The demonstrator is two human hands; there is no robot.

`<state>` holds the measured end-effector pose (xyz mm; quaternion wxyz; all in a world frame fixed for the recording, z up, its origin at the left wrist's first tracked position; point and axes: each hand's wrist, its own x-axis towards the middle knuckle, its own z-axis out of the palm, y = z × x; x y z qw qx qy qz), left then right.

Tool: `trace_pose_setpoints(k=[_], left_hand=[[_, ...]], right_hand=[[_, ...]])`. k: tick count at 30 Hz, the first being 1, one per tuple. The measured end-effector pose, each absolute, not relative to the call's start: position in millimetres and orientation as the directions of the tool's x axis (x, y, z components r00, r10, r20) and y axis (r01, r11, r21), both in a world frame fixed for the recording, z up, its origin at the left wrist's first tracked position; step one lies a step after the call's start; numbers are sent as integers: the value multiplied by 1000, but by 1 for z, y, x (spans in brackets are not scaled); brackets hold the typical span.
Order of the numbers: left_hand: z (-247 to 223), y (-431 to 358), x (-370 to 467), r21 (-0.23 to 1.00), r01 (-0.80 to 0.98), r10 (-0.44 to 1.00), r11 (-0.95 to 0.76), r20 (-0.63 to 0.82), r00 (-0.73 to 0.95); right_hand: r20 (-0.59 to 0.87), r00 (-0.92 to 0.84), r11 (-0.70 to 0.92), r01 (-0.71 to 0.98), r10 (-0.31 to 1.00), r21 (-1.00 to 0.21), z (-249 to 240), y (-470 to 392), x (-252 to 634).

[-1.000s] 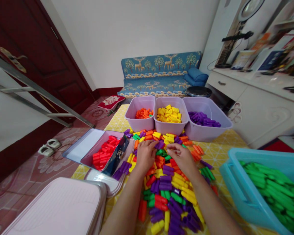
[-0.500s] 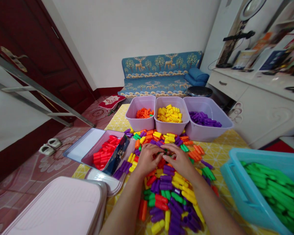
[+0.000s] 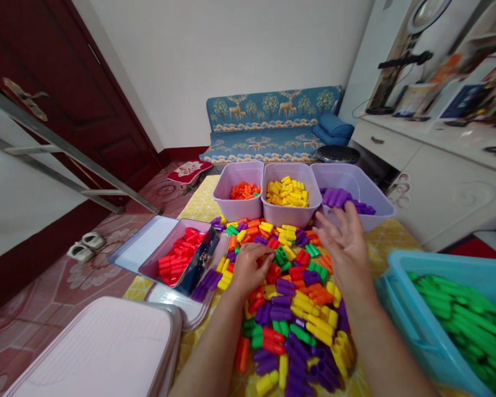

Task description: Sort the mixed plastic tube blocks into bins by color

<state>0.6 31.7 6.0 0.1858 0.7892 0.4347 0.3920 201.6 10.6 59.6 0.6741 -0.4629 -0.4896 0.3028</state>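
My right hand [image 3: 344, 248] is raised at the near side of the right lilac bin [image 3: 374, 220], fingers spread. Just past its fingertips, a row of purple plastic pieces [image 3: 337, 197] shows above other purple ones in that bin. My left hand [image 3: 251, 267] is over the middle of the pile, its fingers curled with the thumb close to them; what they hold, if anything, is hidden. Around both hands lie short tube-like plastic pieces, like pen caps: green ones [image 3: 280, 256], red ones [image 3: 273, 346], yellow ones [image 3: 319, 326], purple ones [image 3: 280, 307] and orange ones [image 3: 319, 294].
Orange pieces fill part of the left lilac bin [image 3: 236, 209]; yellow pieces lie in the middle lilac bin [image 3: 289, 216]. A tin box [image 3: 146, 267] with red pieces stands left, beside pale lids [image 3: 95, 347]. A turquoise tub [image 3: 409, 320] holds green pieces at right.
My right hand has left the left hand and moved right and outward to the purple bin, its fingers opening. Purple pieces now show higher in that bin. My left hand has barely moved.
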Motion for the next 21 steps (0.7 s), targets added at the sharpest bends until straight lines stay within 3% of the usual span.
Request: trace_pose_setpoints(k=[5,10,13,18,21], left_hand=[[5,32,1,637,537,833,-553,448,326],[6,31,1,649,530,837,-546,445,317],[8,30,1,621,564,839,-544,427,338],[10,28,2,590,605,844,-535,394,363],[11,28,2,566,636,851,-524,376,366]], right_hand=[[263,221,270,-3,939,-963,49,16,206],[273,132,205,385,953,-900,15,25,202],[263,63,195,510,963,-838,1,27,200],[191,-84,208,453,978,-867,2,26,199],[197,-35,191,458,980,-868,0,27,198]])
